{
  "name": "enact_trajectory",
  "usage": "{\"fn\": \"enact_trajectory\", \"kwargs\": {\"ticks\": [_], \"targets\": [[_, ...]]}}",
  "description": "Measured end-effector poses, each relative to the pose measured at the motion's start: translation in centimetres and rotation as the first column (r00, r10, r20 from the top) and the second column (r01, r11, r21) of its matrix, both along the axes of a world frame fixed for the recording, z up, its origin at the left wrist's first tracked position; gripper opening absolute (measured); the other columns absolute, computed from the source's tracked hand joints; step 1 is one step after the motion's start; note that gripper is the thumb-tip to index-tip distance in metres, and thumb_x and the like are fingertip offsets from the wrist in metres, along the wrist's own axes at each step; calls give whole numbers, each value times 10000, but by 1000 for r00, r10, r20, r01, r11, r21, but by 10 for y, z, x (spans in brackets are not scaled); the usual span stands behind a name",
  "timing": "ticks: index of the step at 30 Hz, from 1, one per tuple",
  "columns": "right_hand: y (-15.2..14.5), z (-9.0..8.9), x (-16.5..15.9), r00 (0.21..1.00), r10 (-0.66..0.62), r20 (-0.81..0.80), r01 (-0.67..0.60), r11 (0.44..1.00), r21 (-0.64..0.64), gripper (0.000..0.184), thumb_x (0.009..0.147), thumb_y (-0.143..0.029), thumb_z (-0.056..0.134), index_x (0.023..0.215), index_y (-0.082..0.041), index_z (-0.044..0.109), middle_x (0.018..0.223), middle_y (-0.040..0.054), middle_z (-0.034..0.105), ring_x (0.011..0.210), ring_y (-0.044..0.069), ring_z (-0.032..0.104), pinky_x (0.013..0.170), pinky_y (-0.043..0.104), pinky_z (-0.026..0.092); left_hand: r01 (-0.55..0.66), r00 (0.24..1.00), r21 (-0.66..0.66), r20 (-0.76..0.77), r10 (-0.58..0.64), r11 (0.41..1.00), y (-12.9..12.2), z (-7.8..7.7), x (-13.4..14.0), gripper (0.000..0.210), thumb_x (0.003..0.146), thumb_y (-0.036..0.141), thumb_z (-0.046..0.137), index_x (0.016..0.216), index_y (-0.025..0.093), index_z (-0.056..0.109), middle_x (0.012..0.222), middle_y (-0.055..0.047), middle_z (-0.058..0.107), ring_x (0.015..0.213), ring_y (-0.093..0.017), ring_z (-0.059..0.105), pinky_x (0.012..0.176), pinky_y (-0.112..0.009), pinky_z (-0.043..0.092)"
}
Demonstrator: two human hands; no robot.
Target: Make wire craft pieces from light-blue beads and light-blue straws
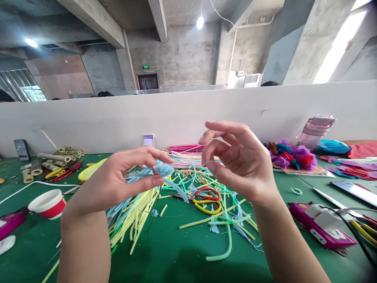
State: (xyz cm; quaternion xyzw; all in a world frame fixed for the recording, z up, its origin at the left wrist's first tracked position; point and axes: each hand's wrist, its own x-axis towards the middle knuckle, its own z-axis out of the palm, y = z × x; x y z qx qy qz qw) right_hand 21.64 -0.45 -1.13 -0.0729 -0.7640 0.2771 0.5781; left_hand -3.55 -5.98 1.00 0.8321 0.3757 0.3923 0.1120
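My left hand (123, 177) pinches a light blue chenille stem (178, 189) between thumb and fingers. Its upper end is a fluffy bunched part (163, 169), and the tail curves down to the right. Below that hand a small pale blue bead (154, 212) hangs on a thin dark thread or wire. My right hand (238, 161) is raised to the right, fingers bent and apart, with nothing visible in it. Behind and below both hands lie scissors (210, 204) with red and yellow handles, on a heap of yellow-green stems (145, 206).
On the green table (165, 255) stand a paper cup (48, 204) at left and a power strip (321, 228) at right. Bamboo pieces (59, 157), purple and red fluffy flowers (294, 155), a pink bottle (316, 131) and a phone (148, 140) sit near the white partition (176, 118).
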Motion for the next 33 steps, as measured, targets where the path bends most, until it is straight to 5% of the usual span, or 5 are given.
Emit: {"fn": "enact_trajectory", "kwargs": {"ticks": [23, 33], "targets": [[-19, 1, 1, 984, 176, -3, -176, 982, -67, 573, 856, -111, 717, 1353, -323, 526, 1098, 30, 637, 737, 136, 698, 731, 334, 663, -218, 975, -51, 27, 220, 975, 13, 1, -1, 156, 848, 391, 695, 804, 243, 715, 1154, -40, 732, 1061, -267, 654, 992, -389, 495], [-24, 0, 2, 989, 147, -1, -147, 988, -40, 618, 836, -154, 744, 1387, -320, 518, 1049, 45, 627, 709, 148, 699, 634, 324, 660, -278, 960, 2, 34, 278, 961, 21, -2, -6, 187, 840, 422, 695, 820, 239, 731, 1186, -76, 720, 1116, -294, 636, 963, -411, 502]]}}
